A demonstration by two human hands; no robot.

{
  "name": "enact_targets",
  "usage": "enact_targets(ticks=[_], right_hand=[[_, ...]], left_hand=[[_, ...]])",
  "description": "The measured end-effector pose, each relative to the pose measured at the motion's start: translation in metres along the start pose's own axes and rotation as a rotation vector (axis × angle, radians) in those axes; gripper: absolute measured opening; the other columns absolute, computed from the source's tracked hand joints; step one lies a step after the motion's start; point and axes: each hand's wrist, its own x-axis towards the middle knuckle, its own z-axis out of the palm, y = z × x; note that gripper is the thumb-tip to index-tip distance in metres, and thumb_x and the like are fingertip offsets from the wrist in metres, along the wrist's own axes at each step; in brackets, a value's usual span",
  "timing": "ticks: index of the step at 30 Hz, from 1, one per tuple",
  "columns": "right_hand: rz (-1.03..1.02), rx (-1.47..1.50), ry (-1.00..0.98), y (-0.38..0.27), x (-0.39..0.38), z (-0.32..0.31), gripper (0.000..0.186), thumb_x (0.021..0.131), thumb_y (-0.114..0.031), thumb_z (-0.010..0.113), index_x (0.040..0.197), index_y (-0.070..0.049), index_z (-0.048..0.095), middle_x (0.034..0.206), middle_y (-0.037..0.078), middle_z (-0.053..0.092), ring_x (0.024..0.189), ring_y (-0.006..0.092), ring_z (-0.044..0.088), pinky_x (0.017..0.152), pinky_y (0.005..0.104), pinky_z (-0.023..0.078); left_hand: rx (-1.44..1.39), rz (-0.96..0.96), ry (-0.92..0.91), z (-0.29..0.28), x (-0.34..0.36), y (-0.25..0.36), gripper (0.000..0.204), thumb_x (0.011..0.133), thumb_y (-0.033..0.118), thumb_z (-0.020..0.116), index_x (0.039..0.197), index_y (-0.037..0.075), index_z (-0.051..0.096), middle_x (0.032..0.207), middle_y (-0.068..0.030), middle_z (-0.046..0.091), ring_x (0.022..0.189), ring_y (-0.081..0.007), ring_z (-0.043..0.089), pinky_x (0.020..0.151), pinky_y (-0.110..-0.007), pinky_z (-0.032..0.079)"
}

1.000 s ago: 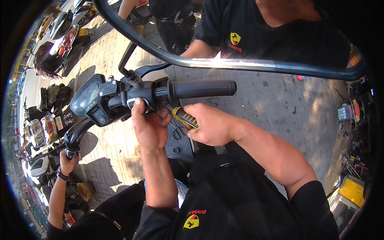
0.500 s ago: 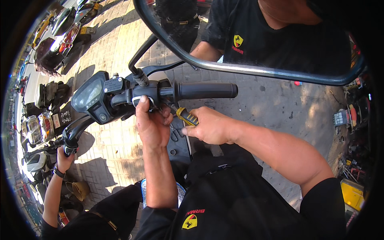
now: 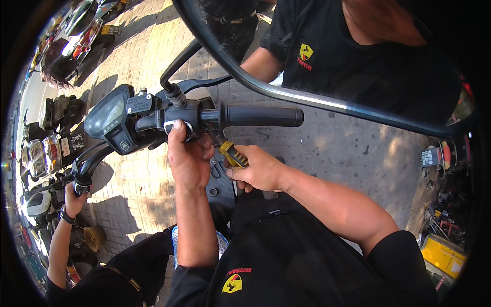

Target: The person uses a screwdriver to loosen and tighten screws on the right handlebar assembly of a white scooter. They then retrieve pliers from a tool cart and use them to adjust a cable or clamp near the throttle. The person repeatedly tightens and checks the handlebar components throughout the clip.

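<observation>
My left hand (image 3: 188,161) is closed around the black switch housing (image 3: 180,116) on the scooter's handlebar. Its thumb presses the near face, while the curled fingers reach underneath. Just right of them, my right hand (image 3: 261,169) grips the yellow-and-black handle of a screwdriver (image 3: 233,154). The tool points up toward the underside of the housing; its tip is hidden near my left fingers. Beyond the housing, a black rubber grip (image 3: 263,116) extends to the right. The instrument panel (image 3: 108,117) sits to the left, beside the brake fluid reservoir (image 3: 139,104).
A large mirror (image 3: 327,102) hangs over the upper right, its stem rising from the handlebar. Behind the grip runs a brake lever (image 3: 207,82). Another person's hand (image 3: 76,200) holds the far-left handlebar end. Parked scooters (image 3: 66,56) line the left; a yellow box (image 3: 444,256) stands lower right.
The view has shifted slightly, so the handlebar appears a little further left. My right hand has turned the screwdriver's handle a bit steeper. The left hand keeps its hold.
</observation>
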Motion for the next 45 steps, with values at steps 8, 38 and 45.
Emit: enact_targets(ticks=[8, 38, 45], right_hand=[[-0.095, -0.121, -0.029, -0.003, -0.005, -0.005, 0.023, 0.087, -0.018, 0.069, 0.095, 0.000, 0.057, 0.074, 0.005, 0.060, 0.064, 0.0133, 0.057, 0.060, 0.0299, 0.048], [-0.001, -0.442, -0.223, -0.044, -0.004, -0.048, 0.028, 0.082, -0.023, 0.068, 0.095, -0.001, 0.059, 0.075, 0.003, 0.056, 0.067, 0.0143, 0.056, 0.064, 0.0297, 0.049], [-0.033, -0.369, -0.183, -0.041, -0.007, -0.041, 0.025, 0.082, -0.021, 0.068, 0.094, -0.001, 0.059, 0.075, 0.003, 0.056, 0.071, 0.0134, 0.056, 0.064, 0.0302, 0.048]], left_hand=[[-0.007, 0.000, 0.040, 0.003, -0.004, 0.001, 0.040, 0.094, 0.048, 0.057, 0.110, 0.012, 0.060, 0.088, -0.0039, 0.064, 0.065, -0.0147, 0.050, 0.050, -0.024, 0.034], [-0.030, 0.006, 0.009, 0.005, -0.002, -0.001, 0.043, 0.096, 0.049, 0.052, 0.112, 0.010, 0.058, 0.090, -0.0056, 0.063, 0.063, -0.0155, 0.048, 0.048, -0.026, 0.033], [-0.016, 0.010, 0.002, 0.004, -0.001, -0.003, 0.045, 0.095, 0.051, 0.053, 0.110, 0.009, 0.059, 0.088, -0.0057, 0.064, 0.064, -0.0156, 0.050, 0.049, -0.026, 0.034]])
